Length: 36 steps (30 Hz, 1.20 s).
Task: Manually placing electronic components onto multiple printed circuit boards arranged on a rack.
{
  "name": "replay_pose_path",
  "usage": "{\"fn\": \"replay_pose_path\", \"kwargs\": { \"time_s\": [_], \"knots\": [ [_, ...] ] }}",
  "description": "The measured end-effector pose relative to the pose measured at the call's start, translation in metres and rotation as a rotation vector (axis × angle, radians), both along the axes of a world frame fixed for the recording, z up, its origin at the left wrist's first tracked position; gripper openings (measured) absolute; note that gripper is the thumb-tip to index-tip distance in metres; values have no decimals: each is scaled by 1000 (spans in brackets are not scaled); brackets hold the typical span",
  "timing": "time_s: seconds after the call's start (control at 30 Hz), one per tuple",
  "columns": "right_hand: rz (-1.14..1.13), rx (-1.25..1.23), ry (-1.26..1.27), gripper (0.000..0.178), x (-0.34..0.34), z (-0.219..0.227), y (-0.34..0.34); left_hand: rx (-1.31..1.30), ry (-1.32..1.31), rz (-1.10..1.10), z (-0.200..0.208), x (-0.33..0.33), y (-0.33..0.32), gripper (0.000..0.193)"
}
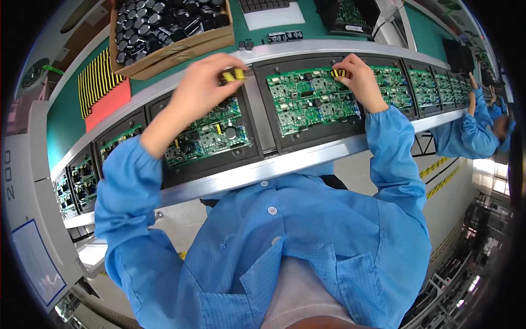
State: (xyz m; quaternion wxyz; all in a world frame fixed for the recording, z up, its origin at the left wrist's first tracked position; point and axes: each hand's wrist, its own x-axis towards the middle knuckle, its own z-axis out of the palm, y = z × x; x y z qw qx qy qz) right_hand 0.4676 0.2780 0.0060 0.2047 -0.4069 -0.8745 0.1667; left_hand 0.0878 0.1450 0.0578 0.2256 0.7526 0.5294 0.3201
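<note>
Over the seam between two black carriers, my left hand (204, 85) is closed on several small yellow block-shaped components (234, 75) with dark sides. My right hand (361, 79) pinches another yellow component (337, 73) over the far right part of a green circuit board (312, 107). That board lies in a black carrier (290, 143); whether the component touches it, I cannot tell. Below my left wrist, a second circuit board (205, 137) carries round black capacitors and upright yellow parts. My left hand and forearm hide part of it.
A cardboard box (175, 52) of black cylindrical capacitors stands behind the line. Left of it, a yellow-and-black striped block (98, 82) rests by a red sheet (112, 104). Loose black capacitors (285, 37) lie beyond the metal rail (323, 46). Another person (471, 129) works at far right.
</note>
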Motion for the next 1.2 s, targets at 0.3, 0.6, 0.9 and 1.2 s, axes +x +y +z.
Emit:
{"fn": "replay_pose_path", "kwargs": {
  "time_s": [0.3, 0.6, 0.9, 1.2],
  "knots": [
    [-28, 93, 6, 30, 1, -21, -7, 75, 481, -137, -46, 87, 62, 22],
    [7, 118, -13, 30, 0, -21, -4, 61, 548, -121, -54, 102, 64, 22],
    [57, 160, -20, 29, 3, -21, -1, 150, 459, -176, -57, 95, 67, 26],
    [171, -132, 136, 38, 47, 5, -42, -193, -42, -314, -30, 108, 27, 21]
  ]
}}
